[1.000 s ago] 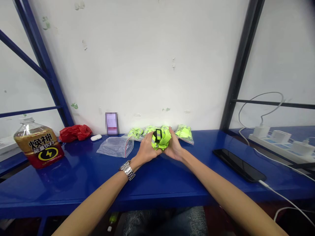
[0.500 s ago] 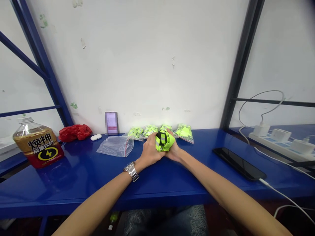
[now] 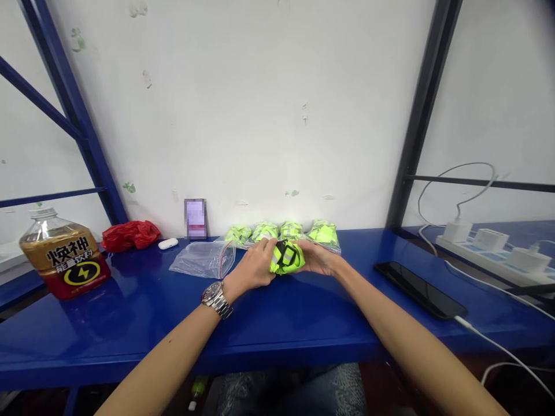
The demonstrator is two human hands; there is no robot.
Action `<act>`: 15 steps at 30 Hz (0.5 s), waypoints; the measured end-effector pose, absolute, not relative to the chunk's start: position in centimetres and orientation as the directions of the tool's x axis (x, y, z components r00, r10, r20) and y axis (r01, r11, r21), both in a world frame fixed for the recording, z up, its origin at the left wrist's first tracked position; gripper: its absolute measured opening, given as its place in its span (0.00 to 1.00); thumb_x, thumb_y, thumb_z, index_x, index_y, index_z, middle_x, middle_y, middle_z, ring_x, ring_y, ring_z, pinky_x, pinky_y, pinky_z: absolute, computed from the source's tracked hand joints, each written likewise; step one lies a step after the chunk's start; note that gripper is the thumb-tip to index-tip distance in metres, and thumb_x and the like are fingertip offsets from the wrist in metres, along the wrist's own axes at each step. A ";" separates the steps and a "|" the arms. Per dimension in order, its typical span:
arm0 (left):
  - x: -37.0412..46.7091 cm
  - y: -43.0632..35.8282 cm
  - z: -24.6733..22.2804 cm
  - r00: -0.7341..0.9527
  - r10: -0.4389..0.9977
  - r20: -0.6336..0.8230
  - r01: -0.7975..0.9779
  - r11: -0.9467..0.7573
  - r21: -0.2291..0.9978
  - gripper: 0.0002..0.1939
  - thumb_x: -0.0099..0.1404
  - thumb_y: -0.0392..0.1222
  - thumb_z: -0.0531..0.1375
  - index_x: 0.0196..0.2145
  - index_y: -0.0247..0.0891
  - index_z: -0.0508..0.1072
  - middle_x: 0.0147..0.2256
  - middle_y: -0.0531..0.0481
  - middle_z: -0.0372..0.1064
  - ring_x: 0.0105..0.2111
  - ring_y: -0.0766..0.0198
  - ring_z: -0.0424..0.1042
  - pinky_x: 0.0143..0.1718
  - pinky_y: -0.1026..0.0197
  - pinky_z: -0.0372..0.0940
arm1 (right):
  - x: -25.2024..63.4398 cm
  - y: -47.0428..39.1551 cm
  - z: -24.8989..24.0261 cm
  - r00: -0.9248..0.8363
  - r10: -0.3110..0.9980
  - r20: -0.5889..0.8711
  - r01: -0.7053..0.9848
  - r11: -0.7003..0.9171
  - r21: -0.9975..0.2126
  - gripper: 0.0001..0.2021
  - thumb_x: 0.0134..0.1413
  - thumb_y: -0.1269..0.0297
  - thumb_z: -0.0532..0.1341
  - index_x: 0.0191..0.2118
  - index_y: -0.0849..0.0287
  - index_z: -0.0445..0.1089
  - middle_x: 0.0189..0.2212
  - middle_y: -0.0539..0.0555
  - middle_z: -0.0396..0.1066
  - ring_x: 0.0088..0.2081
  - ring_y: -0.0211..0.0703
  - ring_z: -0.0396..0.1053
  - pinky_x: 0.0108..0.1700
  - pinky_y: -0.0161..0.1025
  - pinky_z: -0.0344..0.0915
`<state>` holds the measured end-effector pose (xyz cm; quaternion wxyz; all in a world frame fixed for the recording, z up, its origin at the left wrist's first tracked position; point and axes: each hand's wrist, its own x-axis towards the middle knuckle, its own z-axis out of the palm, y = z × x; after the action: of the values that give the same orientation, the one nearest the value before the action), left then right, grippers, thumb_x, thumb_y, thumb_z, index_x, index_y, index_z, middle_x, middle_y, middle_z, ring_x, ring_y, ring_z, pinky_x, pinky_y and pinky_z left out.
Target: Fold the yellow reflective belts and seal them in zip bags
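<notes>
Just above the blue table, a bundle of neon-yellow fabric (image 3: 288, 258) with grey and black strips is held between my two hands. My left hand (image 3: 259, 263), with a metal watch on the wrist, grips its left side with fingers wrapped round it. My right hand (image 3: 319, 257) holds the right side, its fingers partly hidden behind the fabric. A clear zip bag (image 3: 197, 258) lies flat to the left of my hands. Behind them, several clear bags of similar neon fabric (image 3: 323, 232) stand in a row along the wall.
On the left are a large drink bottle (image 3: 65, 254), a red plastic bag (image 3: 131, 236), a small white case (image 3: 167, 244) and an upright phone (image 3: 195, 219). A black phone (image 3: 420, 290) with a cable and a power strip (image 3: 494, 251) lie on the right of the table (image 3: 173, 323).
The bundle has tipped lower and now looks flatter. My left hand has shifted slightly left with the wrist turned, and my right hand has moved right, its palm side showing more.
</notes>
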<state>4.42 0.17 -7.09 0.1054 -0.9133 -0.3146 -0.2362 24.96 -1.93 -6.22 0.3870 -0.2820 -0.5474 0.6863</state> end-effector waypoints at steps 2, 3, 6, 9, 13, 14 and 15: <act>4.6 -0.3 -7.0 0.743 0.491 0.455 0.613 -0.773 -0.166 0.34 0.49 0.30 0.59 0.54 0.35 0.54 0.45 0.40 0.61 0.44 0.50 0.65 0.44 0.51 0.64 | 24.6 -1.9 -6.6 -0.500 0.864 0.062 -0.154 -0.019 -0.988 0.25 0.33 0.60 0.73 0.42 0.60 0.71 0.35 0.53 0.73 0.36 0.42 0.70 0.39 0.37 0.67; 4.8 -0.6 -7.0 0.764 0.476 0.436 0.603 -0.766 -0.221 0.33 0.49 0.29 0.59 0.53 0.34 0.55 0.44 0.39 0.61 0.44 0.50 0.64 0.44 0.51 0.63 | 24.3 -1.9 -6.8 -0.484 0.872 0.073 -0.130 0.011 -0.991 0.26 0.30 0.65 0.74 0.42 0.60 0.72 0.34 0.52 0.73 0.35 0.41 0.70 0.38 0.36 0.67; 5.3 -1.1 -7.1 0.799 0.430 0.420 0.574 -0.755 -0.318 0.31 0.50 0.27 0.57 0.53 0.33 0.56 0.45 0.38 0.62 0.44 0.49 0.64 0.45 0.49 0.62 | 23.3 -2.2 -7.1 -0.458 0.881 0.117 -0.126 0.066 -0.990 0.23 0.26 0.71 0.74 0.37 0.59 0.73 0.31 0.48 0.72 0.34 0.39 0.70 0.36 0.34 0.66; 5.7 -1.3 -7.2 0.814 0.366 0.451 0.535 -0.773 -0.340 0.29 0.52 0.25 0.54 0.53 0.32 0.56 0.46 0.38 0.62 0.45 0.50 0.64 0.47 0.49 0.61 | 22.7 -2.5 -7.3 -0.449 0.879 0.164 -0.174 0.094 -0.980 0.18 0.27 0.70 0.73 0.31 0.61 0.73 0.29 0.48 0.71 0.31 0.39 0.70 0.36 0.35 0.66; 5.6 -1.1 -7.5 0.809 0.299 0.506 0.500 -0.804 -0.323 0.30 0.52 0.25 0.52 0.54 0.31 0.54 0.47 0.37 0.62 0.44 0.50 0.64 0.46 0.48 0.63 | 22.6 -2.5 -7.8 -0.388 0.910 0.150 -0.237 0.059 -0.970 0.21 0.26 0.70 0.73 0.35 0.61 0.72 0.28 0.48 0.73 0.31 0.42 0.72 0.38 0.39 0.67; 5.6 -1.0 -7.5 0.799 0.290 0.526 0.496 -0.813 -0.304 0.30 0.52 0.25 0.52 0.54 0.31 0.54 0.47 0.37 0.62 0.44 0.50 0.64 0.46 0.48 0.63 | 22.6 -2.5 -7.9 -0.383 0.911 0.153 -0.259 0.053 -0.964 0.21 0.27 0.70 0.73 0.35 0.61 0.72 0.28 0.48 0.73 0.31 0.42 0.72 0.38 0.39 0.67; 5.5 -0.9 -7.5 0.788 0.282 0.547 0.491 -0.824 -0.283 0.31 0.51 0.26 0.52 0.54 0.31 0.53 0.47 0.37 0.62 0.45 0.49 0.64 0.46 0.47 0.64 | 22.5 -2.5 -8.0 -0.378 0.912 0.162 -0.281 0.054 -0.958 0.21 0.27 0.69 0.73 0.35 0.61 0.72 0.27 0.48 0.72 0.31 0.42 0.72 0.38 0.39 0.67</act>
<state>5.54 -0.87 -7.53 0.2098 -0.9221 -0.2097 -0.2486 22.47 -2.45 -8.04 0.4773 -0.2884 -0.5469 0.6244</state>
